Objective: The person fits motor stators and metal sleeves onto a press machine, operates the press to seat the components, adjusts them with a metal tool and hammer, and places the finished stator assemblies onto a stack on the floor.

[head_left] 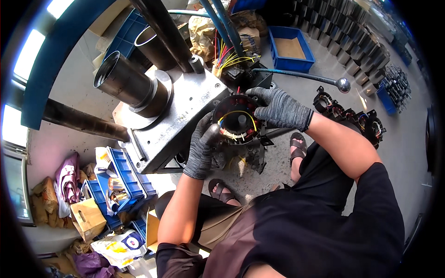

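Observation:
Both of my hands wear grey knit gloves. Between them is a round black motor stator [234,135], with copper windings and a yellow wire looping across its opening. My left hand [200,150] grips its left rim, thumb on top and fingers around the outside. At the upper right rim, my right hand [282,109] is closed on the same stator. A dark round post [242,121] shows inside the ring; whether the stator rests on something below is hidden. Just left stands a machine's shiny steel plate [190,99], bearing a dark metal cylinder [123,81].
A blue lever with a ball knob [343,85] reaches out above my right hand. Red and yellow wires [229,60] bunch behind the stator. More stators [343,111] lie on the right. Blue bins [127,178] stand lower left, a blue tray [291,50] and stacked metal cylinders [343,37] farther off.

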Demonstrator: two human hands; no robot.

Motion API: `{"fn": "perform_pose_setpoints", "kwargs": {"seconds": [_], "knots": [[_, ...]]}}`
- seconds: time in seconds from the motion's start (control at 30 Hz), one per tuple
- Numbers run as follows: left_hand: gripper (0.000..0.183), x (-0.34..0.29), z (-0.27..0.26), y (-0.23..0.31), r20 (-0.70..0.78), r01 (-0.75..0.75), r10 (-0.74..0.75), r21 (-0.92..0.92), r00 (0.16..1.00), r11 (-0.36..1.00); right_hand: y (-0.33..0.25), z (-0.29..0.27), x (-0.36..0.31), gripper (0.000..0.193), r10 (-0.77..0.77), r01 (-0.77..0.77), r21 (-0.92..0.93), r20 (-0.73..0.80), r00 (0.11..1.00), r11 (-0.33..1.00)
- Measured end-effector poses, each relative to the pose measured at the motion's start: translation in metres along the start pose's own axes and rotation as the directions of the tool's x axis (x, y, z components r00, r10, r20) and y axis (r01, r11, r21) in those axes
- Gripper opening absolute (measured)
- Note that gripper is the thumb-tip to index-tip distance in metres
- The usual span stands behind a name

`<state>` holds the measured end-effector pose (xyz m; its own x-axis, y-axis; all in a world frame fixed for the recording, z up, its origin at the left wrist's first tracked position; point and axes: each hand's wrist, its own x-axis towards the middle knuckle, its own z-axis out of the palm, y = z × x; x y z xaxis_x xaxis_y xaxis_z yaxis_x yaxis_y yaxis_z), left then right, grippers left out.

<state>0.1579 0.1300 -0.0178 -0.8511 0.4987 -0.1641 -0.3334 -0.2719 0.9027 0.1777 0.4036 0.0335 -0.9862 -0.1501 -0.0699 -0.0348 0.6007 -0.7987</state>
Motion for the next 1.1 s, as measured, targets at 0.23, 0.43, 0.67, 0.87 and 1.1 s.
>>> {"fn": "perform_pose_setpoints", "kwargs": {"seconds": [0.23,0.43,0.67,0.87,1.1], "knots": [[0.045,0.014,-0.017,-0.011,-0.128,-0.049,0.025,-0.181,0.991,0.982,-0.016,-0.011,0.007,0.085,0.007,0.000,0.203,-0.034,0.999,0.979],[0.046,0.012,-0.002,-0.003,-0.199,-0.074,0.029,-0.222,0.980,0.972,-0.024,0.003,0.007,0.099,-0.033,0.037,0.166,-0.028,0.999,0.985],[0.056,0.009,-0.001,0.001,-0.229,-0.083,0.073,-0.034,0.971,0.996,-0.018,0.014,0.008,0.088,-0.072,0.101,0.233,-0.127,0.989,0.967],[0.073,0.002,0.023,0.008,-0.197,-0.275,0.258,-0.062,0.946,0.959,-0.019,0.021,0.012,0.072,-0.039,0.099,0.255,-0.231,0.972,0.962],[0.073,0.000,0.022,0.008,-0.127,-0.285,0.276,-0.054,0.953,0.957,-0.018,0.028,0.027,0.064,0.122,-0.060,0.215,-0.287,0.950,0.975]]}}
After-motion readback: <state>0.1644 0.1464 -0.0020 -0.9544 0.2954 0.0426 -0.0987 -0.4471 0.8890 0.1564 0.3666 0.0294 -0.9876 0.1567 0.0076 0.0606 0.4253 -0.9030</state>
